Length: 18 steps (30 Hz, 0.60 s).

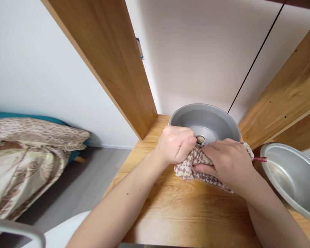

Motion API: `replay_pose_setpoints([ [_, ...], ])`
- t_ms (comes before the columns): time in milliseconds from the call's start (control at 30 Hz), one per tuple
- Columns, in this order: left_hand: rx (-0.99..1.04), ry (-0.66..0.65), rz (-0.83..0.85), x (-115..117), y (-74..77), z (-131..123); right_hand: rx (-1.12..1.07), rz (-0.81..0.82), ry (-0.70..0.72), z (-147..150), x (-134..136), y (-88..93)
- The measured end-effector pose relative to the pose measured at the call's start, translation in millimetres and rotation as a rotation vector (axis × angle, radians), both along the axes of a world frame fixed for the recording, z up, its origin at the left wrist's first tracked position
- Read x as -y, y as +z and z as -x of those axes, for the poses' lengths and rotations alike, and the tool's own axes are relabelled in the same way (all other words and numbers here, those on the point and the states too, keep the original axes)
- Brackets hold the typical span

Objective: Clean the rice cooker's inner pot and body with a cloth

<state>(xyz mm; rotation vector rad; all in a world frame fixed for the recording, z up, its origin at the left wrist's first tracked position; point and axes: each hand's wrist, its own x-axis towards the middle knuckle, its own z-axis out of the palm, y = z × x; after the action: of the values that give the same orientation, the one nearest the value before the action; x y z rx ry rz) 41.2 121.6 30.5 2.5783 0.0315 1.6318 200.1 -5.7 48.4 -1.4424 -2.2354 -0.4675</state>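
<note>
A round grey metal bowl (209,113) stands on the wooden tabletop (196,213), in front of the pale panel. My left hand (177,143) is a fist over the bowl's near left side, and what it grips is partly hidden, with cloth coming out below it. My right hand (226,160) is wrapped round a brown and white patterned cloth (187,168), bunched at the bowl's near edge. A red tag sticks out of the cloth on the right. Between the hands, a small round thing with a dark rim (200,139) shows over the bowl's inside.
A second, shiny metal basin (297,179) stands at the right, close to my right forearm. Wooden posts rise at the left (113,62) and right (284,86). A patterned blanket (28,162) covers furniture at the far left. Part of a white chair (64,230) shows at the bottom left.
</note>
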Motion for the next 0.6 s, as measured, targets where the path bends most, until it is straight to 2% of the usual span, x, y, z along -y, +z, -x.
replay_pose_setpoints([
  [167, 0.005, -0.01, -0.002, -0.5, -1.1, 0.2, 0.003, 0.13, 0.04, -15.8, 1.1, 11.6],
  [467, 0.016, 0.003, 0.03, 3.1, 0.1, 0.4, 0.005, -0.116, -0.019, 7.0, -1.7, -6.6],
  [600, -0.001, 0.006, 0.013, 0.8, -0.2, 0.8, -0.005, -0.013, 0.013, -1.1, -1.1, 0.1],
])
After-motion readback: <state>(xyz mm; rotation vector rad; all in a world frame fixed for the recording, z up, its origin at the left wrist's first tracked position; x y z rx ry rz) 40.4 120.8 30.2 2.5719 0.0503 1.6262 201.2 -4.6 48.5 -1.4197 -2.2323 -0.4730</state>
